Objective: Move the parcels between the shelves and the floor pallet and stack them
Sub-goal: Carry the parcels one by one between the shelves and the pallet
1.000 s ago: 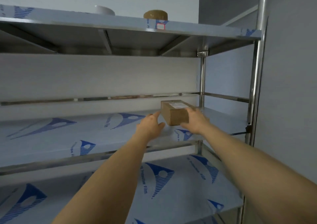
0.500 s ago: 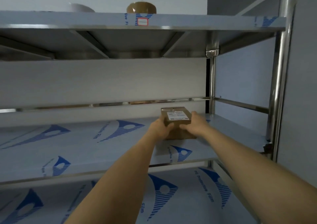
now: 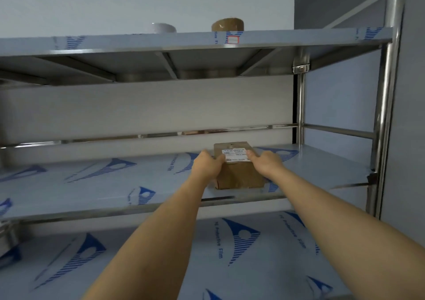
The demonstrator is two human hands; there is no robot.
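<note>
You face a stainless steel shelving rack (image 3: 388, 106) whose decks wear blue-printed protective film. Its middle shelf (image 3: 92, 184) carries the task's thing: a brown cardboard parcel (image 3: 239, 175) sitting near the front edge, toward the right end, with a white shipping label (image 3: 235, 155) on its top face. Both your arms reach forward to it. Your left hand (image 3: 208, 167) is wrapped on the parcel's left side, fingers curled over the top left edge. Your right hand (image 3: 266, 161) clasps the right side, with fingertips lying on the label's right edge. The parcel's base looks to be on the shelf, though the view is too soft to be sure. On the top shelf (image 3: 161, 42) stand a brown tape roll (image 3: 227, 25) and, to its left, a white roll (image 3: 163, 28), apart from each other.
</note>
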